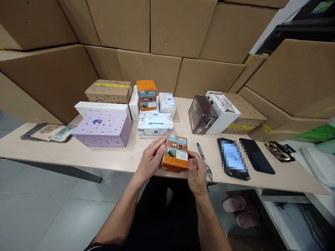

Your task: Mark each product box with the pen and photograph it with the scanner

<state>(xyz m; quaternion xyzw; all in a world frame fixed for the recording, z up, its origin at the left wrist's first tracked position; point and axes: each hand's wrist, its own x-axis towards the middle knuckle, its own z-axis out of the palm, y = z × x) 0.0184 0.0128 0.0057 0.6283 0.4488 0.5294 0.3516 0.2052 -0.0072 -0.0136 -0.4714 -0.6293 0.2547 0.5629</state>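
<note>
Both hands hold an orange box (175,153) with "308" printed on it, at the front edge of the table. My left hand (151,157) grips its left side, thumb along the face. My right hand (196,172) closes on the right side, with its far fingers hidden behind the box. Just beyond it lies a white floral tissue pack (155,124) marked "Manhua". A matching orange box (147,96) stands farther back on more white tissue packs (167,104). To the right of my right hand lies a pen (205,161).
On the left are a lilac box (102,127), a brown carton (109,91) and a pouch with banknotes (49,132). Rightward stand a dark brown box (200,113) and a white box (222,113), then a phone (233,158) and a black slab (257,156). Cardboard walls (149,71) close the back.
</note>
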